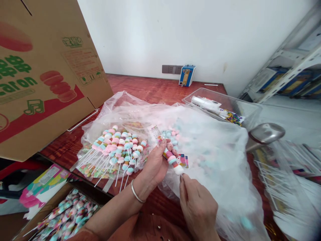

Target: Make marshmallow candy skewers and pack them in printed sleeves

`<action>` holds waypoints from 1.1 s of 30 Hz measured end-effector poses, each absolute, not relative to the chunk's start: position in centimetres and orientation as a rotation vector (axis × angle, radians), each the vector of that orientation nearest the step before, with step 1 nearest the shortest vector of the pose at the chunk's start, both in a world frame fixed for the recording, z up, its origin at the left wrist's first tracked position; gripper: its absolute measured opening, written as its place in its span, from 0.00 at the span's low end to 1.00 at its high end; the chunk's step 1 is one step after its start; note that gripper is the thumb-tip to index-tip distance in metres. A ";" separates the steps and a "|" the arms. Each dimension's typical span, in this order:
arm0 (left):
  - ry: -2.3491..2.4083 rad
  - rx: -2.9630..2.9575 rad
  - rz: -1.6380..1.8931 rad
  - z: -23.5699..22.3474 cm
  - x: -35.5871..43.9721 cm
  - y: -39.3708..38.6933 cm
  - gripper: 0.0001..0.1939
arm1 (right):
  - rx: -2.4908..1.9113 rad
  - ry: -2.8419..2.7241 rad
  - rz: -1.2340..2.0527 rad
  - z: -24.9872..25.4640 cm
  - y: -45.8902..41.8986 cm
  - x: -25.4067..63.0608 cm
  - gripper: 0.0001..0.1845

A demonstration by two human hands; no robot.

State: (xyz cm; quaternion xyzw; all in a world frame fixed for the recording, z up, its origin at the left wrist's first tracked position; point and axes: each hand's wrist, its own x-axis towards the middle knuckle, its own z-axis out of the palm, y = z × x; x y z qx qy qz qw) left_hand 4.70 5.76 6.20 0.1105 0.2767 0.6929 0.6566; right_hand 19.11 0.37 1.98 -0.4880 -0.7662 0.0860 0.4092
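My left hand (159,162) is closed around a marshmallow skewer (172,159) with pink, blue, yellow and white pieces. A printed white label (155,132) sticks up just above its fingers. At the skewer's lower white end, the fingertips of my right hand (197,201) are pinched together; the stick there is hidden. To the left lies a heap of marshmallow skewers (120,144) on white sticks, over clear bags of coloured candy. Loose pink and blue marshmallows (173,134) show behind my left hand, in a large cloudy plastic bag (213,144).
A tall cardboard carton (82,63) stands at the left. Below it, an open box (47,204) holds many wrapped skewers. At the right are a clear plastic bin (240,108), a metal scoop (267,133) and white sticks (286,201). A blue box (187,75) sits by the wall.
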 end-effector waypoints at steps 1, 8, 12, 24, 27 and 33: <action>0.619 0.244 1.563 6.1 4.7 5.8 0.11 | -1.243 -1.920 0.280 2.1 0.4 19.0 0.09; 0.535 0.202 1.446 5.5 4.8 5.9 0.18 | -0.971 -0.911 2.080 3.4 0.3 17.8 0.16; 0.561 0.210 1.392 4.9 4.8 6.0 0.22 | -0.748 -0.635 2.263 3.3 0.4 17.9 0.14; 0.802 0.163 1.286 5.8 4.3 6.1 0.19 | -1.216 -2.112 0.088 1.1 0.4 19.2 0.16; 0.827 0.018 1.418 5.8 5.4 6.1 0.18 | -1.144 -2.196 -0.307 0.8 0.3 18.7 0.13; 0.733 0.001 1.538 5.1 6.8 5.8 0.14 | -1.209 -2.048 0.255 1.1 0.0 18.1 0.16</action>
